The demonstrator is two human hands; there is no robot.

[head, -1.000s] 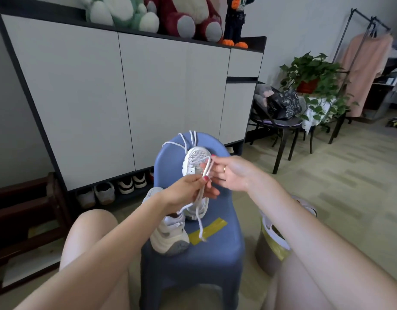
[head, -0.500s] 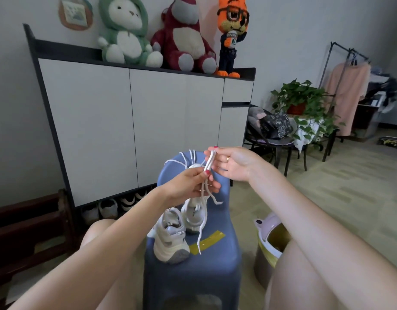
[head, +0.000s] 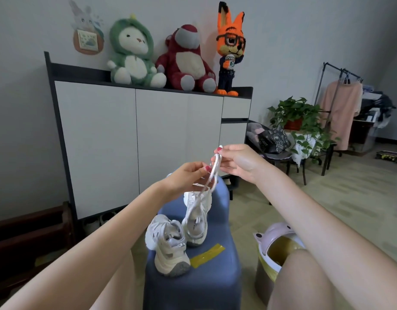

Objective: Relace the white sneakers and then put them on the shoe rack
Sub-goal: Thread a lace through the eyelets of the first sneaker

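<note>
White sneakers [head: 182, 233] and white lace [head: 213, 173]; blue stool [head: 215, 278] bearing yellow tape [head: 207, 255]; white-doored, black-framed cabinet [head: 161, 135].

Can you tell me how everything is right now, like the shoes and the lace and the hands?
left hand: raised, pinching the lace
right hand: raised, pinching the lace higher up
lace: white, pulled up between both hands, trailing down to the far sneaker
far sneaker: on the stool
near sneaker: on the stool, untouched
blue stool: upright, bearing both sneakers
cabinet doors: closed
bin: lid open
</note>
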